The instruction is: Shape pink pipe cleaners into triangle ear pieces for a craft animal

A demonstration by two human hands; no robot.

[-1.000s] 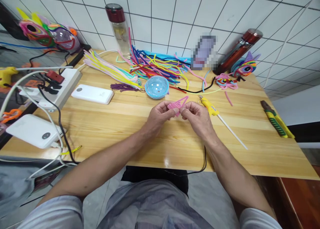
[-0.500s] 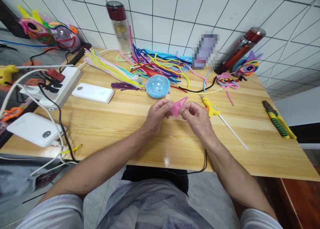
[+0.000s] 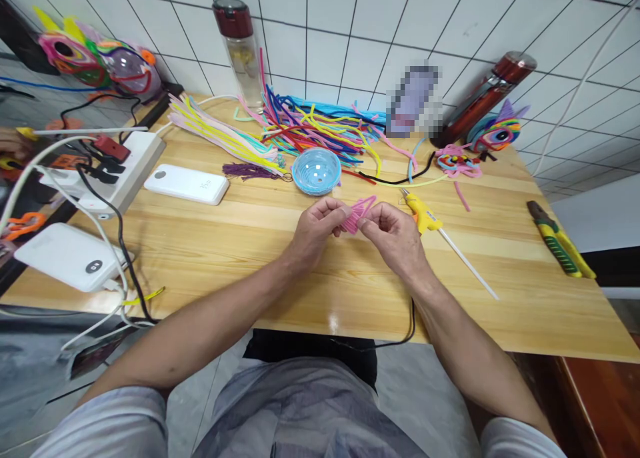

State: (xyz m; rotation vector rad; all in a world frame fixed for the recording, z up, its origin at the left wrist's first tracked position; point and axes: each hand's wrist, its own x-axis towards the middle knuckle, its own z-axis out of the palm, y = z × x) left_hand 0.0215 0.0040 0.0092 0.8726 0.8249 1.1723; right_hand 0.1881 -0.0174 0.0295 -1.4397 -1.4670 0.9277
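Note:
A small pink piece of bent fuzzy strips [image 3: 355, 217] is pinched between both hands near the middle of the table. My left hand [image 3: 320, 230] grips its left side between thumb and fingers. On its right side, my right hand [image 3: 395, 237] pinches the edge, and a pink loop sticks up between the hands. Just beyond them sits a light blue bowl [image 3: 316, 172]. A yellow glue gun [image 3: 423, 213] with a white stick lies right beside my right hand.
Colourful fuzzy strips [image 3: 315, 128] lie along the wall, between a glass bottle [image 3: 240, 55] and a red flask [image 3: 485, 98]. White power banks [image 3: 187, 183] and a power strip [image 3: 123, 171] are left; pliers [image 3: 560, 239] lie right. Another person's hand [image 3: 15, 148] shows at the left edge.
Both of my hands keep nearly the same hold on the pink piece. At the left edge, a hand has appeared where the yellow tool was visible.

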